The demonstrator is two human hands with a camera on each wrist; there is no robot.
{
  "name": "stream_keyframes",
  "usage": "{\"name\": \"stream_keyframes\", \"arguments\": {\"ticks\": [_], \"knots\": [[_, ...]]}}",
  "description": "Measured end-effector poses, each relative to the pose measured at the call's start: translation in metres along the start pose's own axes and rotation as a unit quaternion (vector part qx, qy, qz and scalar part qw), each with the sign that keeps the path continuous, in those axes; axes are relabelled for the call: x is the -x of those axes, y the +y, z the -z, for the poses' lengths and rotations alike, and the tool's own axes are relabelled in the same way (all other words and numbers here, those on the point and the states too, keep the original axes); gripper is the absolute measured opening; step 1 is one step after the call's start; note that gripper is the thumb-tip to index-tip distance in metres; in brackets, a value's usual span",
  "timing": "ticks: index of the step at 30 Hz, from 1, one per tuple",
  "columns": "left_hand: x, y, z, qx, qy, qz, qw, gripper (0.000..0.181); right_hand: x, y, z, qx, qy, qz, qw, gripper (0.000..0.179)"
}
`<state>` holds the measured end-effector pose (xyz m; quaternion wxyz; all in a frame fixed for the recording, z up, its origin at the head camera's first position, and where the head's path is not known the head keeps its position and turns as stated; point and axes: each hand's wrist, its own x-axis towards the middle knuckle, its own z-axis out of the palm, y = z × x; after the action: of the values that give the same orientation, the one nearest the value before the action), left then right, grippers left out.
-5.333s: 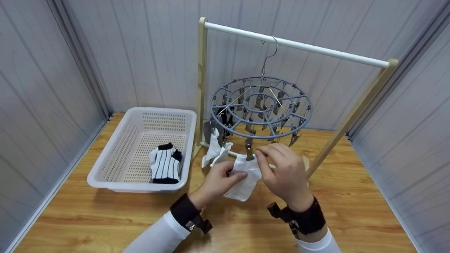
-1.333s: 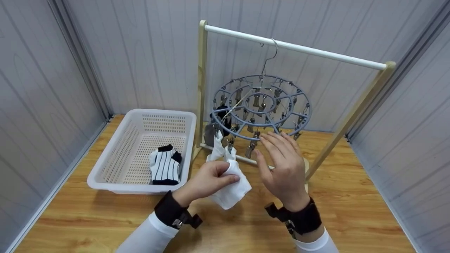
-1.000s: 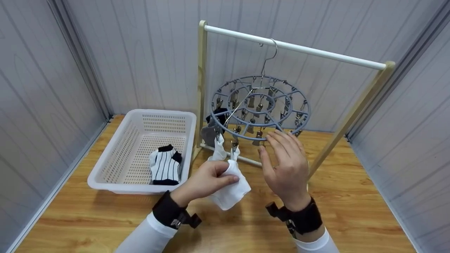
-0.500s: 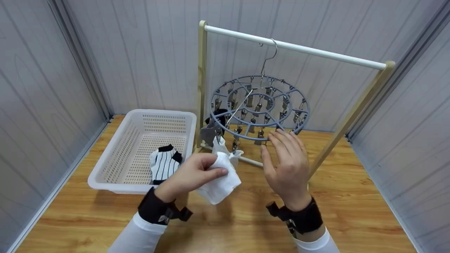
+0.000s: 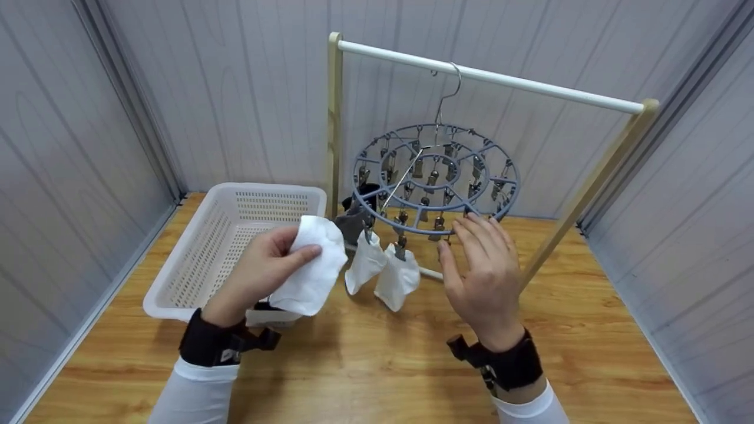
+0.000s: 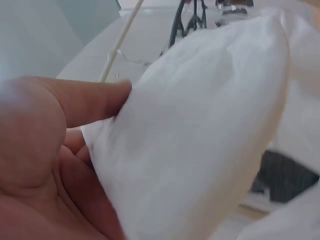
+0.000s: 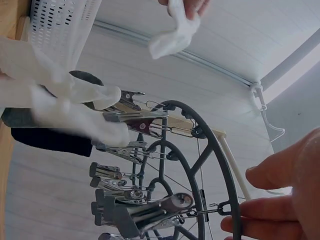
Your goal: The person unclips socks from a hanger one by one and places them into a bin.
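Note:
My left hand (image 5: 259,268) pinches a white sock (image 5: 315,265) between thumb and fingers, in front of the basket's right side. The same sock (image 6: 200,120) fills much of the left wrist view. With fairly straight fingers, my right hand (image 5: 486,274) touches the front right rim of a round grey-blue clip hanger (image 5: 386,221); its thumb stands apart from the rim in the right wrist view. Two white socks, a left one (image 5: 366,262) and a right one (image 5: 398,280), hang from metal clips. Behind them hangs a grey sock (image 5: 351,222), with something black beside it.
A white perforated basket (image 5: 162,291) stands left; my left hand and the sock hide most of its striped contents. The hanger hooks over a white rail (image 5: 530,87) between wooden posts (image 5: 595,188). Several unused clips (image 5: 433,179) dangle from the rings. Panel walls enclose the wooden table (image 5: 377,365).
My left hand has moved left with one white sock, leaving another hanging from its clip. Earlier both hands were at a clip; the right has since shifted to the rim, and the hanger has turned slightly.

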<state>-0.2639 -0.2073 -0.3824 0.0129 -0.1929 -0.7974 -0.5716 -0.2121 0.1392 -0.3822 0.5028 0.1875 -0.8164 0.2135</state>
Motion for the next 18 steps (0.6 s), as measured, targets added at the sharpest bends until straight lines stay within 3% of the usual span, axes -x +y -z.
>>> {"name": "stream_keyframes", "arguments": {"ticks": [5,8,13,18], "knots": [[-0.007,-0.010,0.021,-0.064,0.008,0.059,0.9962,0.041,0.001,-0.003,-0.002,-0.009,0.019,0.014,0.9997,0.037],[-0.010,-0.016,0.030,-0.099,0.002,0.075,0.9922,0.041,0.000,-0.007,-0.004,-0.030,0.029,0.038,0.9984,0.041],[-0.015,-0.031,0.035,-0.139,-0.016,0.089,0.9862,0.044,0.002,-0.011,-0.007,-0.051,0.011,0.065,0.9965,0.045],[-0.019,-0.042,0.036,-0.183,-0.036,0.114,0.9759,0.052,0.004,-0.011,-0.007,-0.043,-0.020,0.066,0.9967,0.045]]}}
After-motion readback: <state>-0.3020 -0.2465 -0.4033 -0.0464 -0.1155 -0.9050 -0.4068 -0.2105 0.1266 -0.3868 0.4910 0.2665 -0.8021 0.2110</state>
